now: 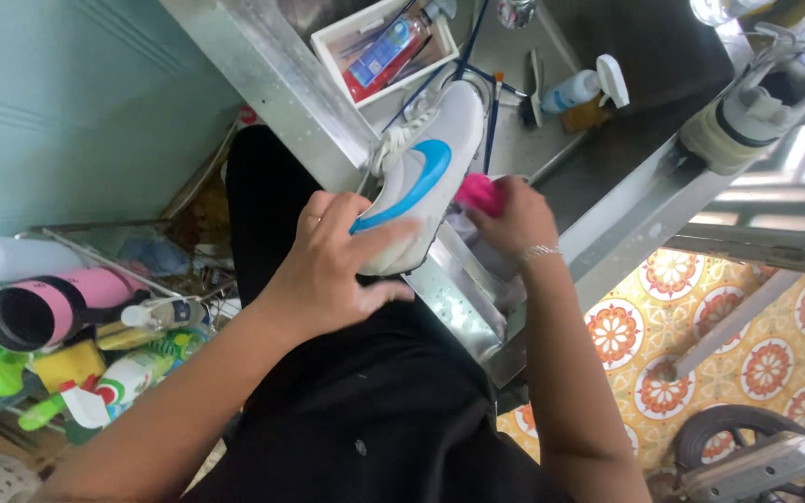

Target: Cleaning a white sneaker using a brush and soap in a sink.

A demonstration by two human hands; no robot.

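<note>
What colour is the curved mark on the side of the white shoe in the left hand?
Bright blue: the curved mark on the white shoe, seen in the head view.

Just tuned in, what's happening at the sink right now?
A person stands at a steel sink. Their left hand grips a white sneaker with a blue mark by its heel end, held over the sink edge. Their right hand holds a pink object against the shoe's side; what it is exactly is unclear. A second white shoe rests on the counter at the right, and a spray bottle lies in the basin.
</note>
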